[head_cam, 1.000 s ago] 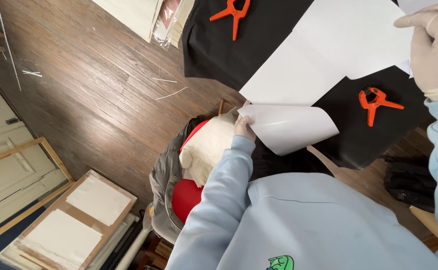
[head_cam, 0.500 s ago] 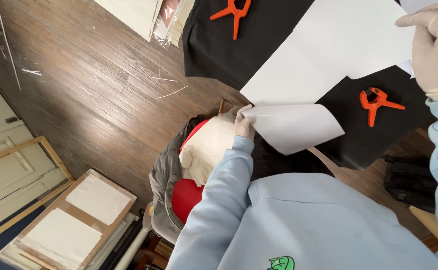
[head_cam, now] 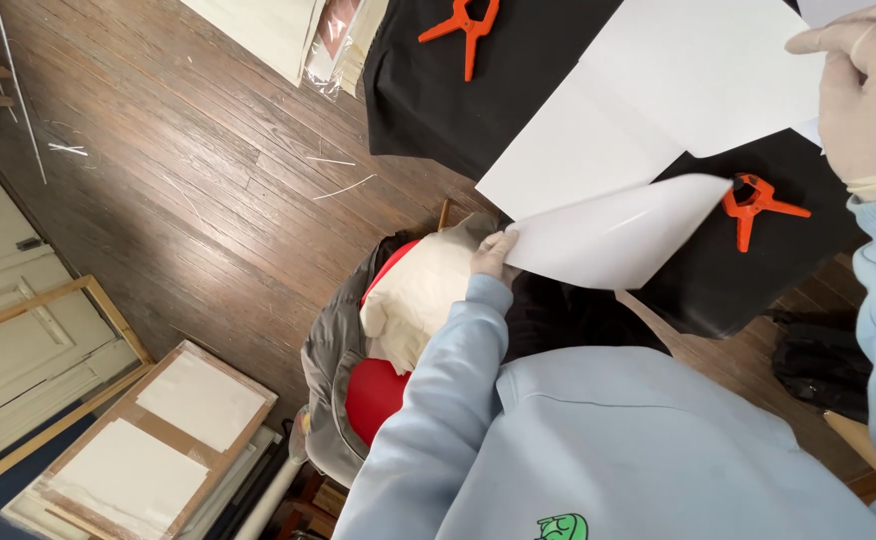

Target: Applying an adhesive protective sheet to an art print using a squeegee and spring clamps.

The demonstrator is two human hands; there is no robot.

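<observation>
Since the earlier frame, left hand [head_cam: 495,255] has peeled the white sheet [head_cam: 623,235] farther, pinching its corner; gloved right hand [head_cam: 863,95] presses flat on the paper at the worktop [head_cam: 518,80] edge. Peeling underway; next needs steady pull.

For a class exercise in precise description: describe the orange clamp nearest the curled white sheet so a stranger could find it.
Start at the black cloth covering the table. Follow the curled white sheet to its upper tip. The orange spring clamp sits just beyond it; the other orange clamp lies far off, at the picture's top edge.
</observation>
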